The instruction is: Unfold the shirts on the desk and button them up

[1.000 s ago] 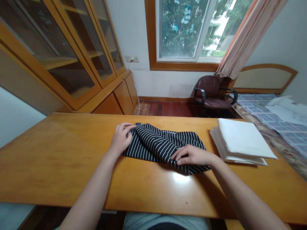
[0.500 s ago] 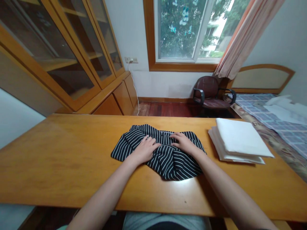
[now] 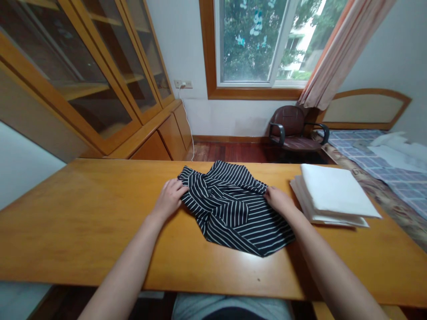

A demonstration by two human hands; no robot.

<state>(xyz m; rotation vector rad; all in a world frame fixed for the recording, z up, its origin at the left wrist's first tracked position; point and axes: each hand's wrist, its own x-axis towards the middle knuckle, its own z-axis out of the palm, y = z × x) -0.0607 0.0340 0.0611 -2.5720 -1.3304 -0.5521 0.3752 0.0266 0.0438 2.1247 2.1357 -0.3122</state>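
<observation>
A black garment with white stripes lies crumpled on the wooden table; its exact kind cannot be made out. At its left end, my left hand grips the bunched edge between thumb and fingers. My right hand is closed on the garment's right edge, fingertips partly hidden by the hand. Between both hands the cloth is twisted and folded over itself, with a loose corner pointing toward me.
A stack of white folded sheets or packets sits on the table just right of my right hand. Beyond the far edge are a glass-door cabinet, an office chair and a bed.
Both hands have moved apart, the left one leftward and the right one rightward, and now hold the garment's edges. The cloth has shifted and spread toward the far edge.
</observation>
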